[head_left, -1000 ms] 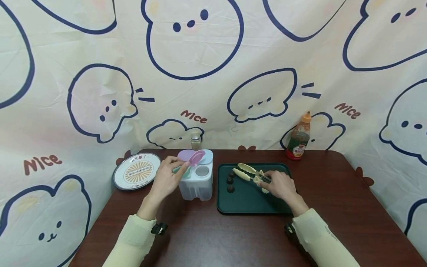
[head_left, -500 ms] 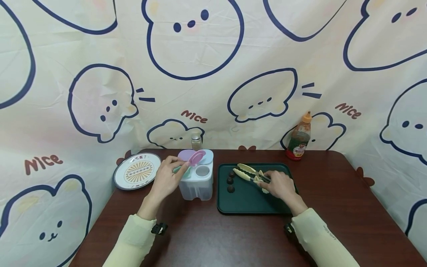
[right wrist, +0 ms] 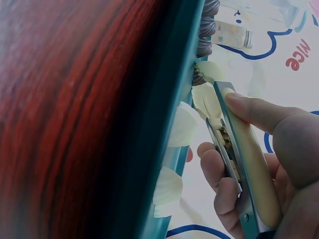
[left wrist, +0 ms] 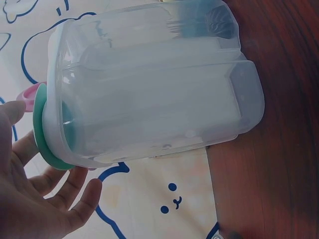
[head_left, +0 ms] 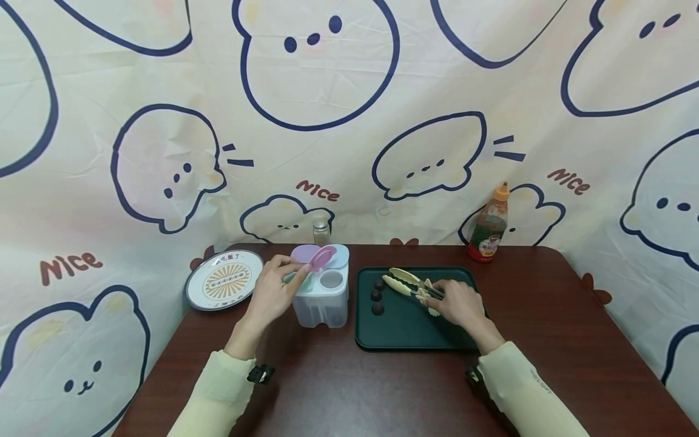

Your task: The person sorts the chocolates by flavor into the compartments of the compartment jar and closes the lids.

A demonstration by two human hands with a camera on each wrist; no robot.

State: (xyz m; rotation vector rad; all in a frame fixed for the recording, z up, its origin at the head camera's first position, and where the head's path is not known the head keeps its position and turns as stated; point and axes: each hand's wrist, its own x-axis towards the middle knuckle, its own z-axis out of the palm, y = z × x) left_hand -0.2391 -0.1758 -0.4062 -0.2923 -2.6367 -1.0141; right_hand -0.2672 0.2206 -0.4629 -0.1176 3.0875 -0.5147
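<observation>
My left hand point(head_left: 275, 291) pinches a small pink lid point(head_left: 323, 258), tilted up over the translucent seasoning box point(head_left: 321, 312). One round opening point(head_left: 330, 279) of the box is uncovered; a green lid point(left wrist: 42, 134) lies beside my fingers. Inside the box, the left wrist view shows a dark ridged piece point(left wrist: 220, 22). My right hand point(head_left: 461, 303) grips cream-tipped tongs point(head_left: 397, 285) above the dark green tray point(head_left: 404, 338). Their parted tips point at several dark ridged pieces point(head_left: 377, 308) on its left side. Pale shell-like pieces point(right wrist: 183, 124) lie under the tongs, partly hidden.
A white patterned plate point(head_left: 248, 267) is left of the box. Behind it stands a small glass shaker point(head_left: 321, 230). A sauce bottle point(head_left: 489, 227) with an orange cap stands at the back right, near the patterned cloth backdrop point(head_left: 338, 152). The brown table point(head_left: 355, 388) spreads beneath.
The tongs' tips have drawn slightly closer together near the dark pieces. My left hand and the pink lid hold their place.
</observation>
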